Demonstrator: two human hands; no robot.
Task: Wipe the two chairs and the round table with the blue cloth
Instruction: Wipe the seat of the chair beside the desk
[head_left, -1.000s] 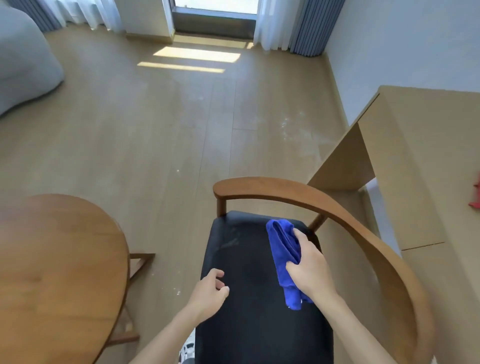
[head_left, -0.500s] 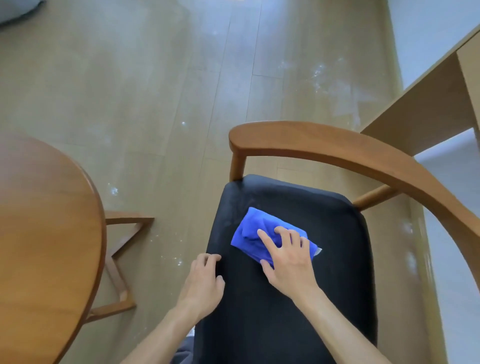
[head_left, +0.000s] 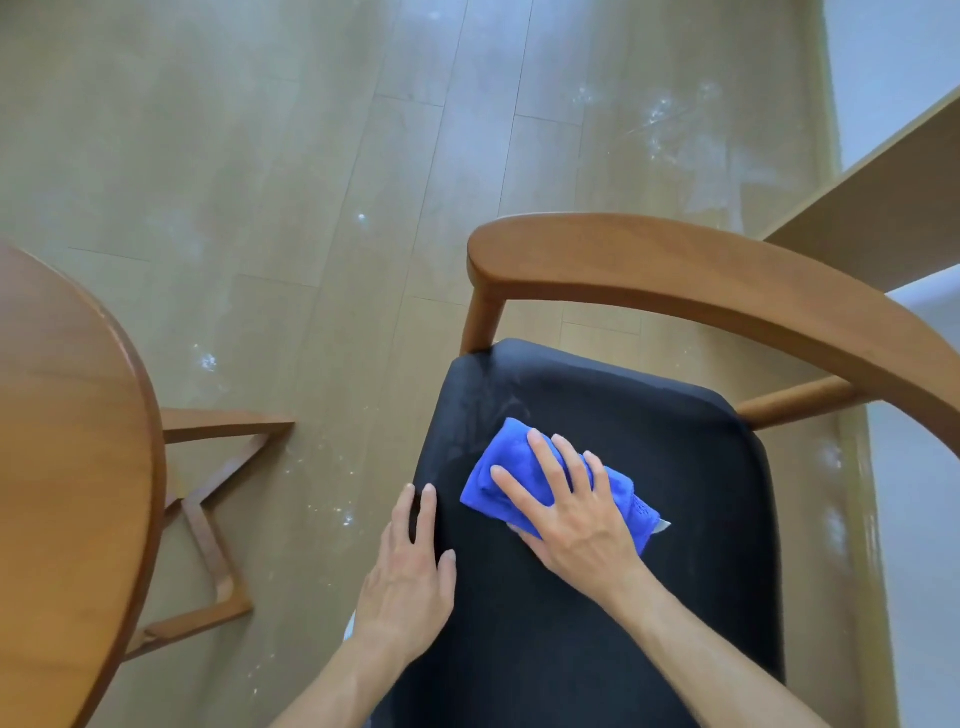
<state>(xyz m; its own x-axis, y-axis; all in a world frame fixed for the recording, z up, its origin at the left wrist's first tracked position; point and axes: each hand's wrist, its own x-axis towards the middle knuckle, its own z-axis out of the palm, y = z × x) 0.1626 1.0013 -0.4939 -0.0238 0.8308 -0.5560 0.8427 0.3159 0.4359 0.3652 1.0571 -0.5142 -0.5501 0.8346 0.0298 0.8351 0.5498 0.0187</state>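
Seat wiping is underway: right hand (head_left: 574, 512) presses the blue cloth (head_left: 524, 480) flat-fingered on the chair's (head_left: 675, 291) black seat (head_left: 597, 623), near its left edge. Left hand (head_left: 408, 577) rests relaxed there. Round tabletop (head_left: 67, 467) and second chair look still to do, I'd guess.

Cloth (head_left: 498, 470) on chair (head_left: 597, 597), table (head_left: 67, 467) left.

A wooden chair (head_left: 717, 291) with a curved brown backrest rail and a black padded seat (head_left: 597, 597) stands at centre right. A folded blue cloth (head_left: 506, 467) lies flat on the seat's far left part. The round table (head_left: 67, 467), brown wood, fills the left edge, just beside the chair but apart.
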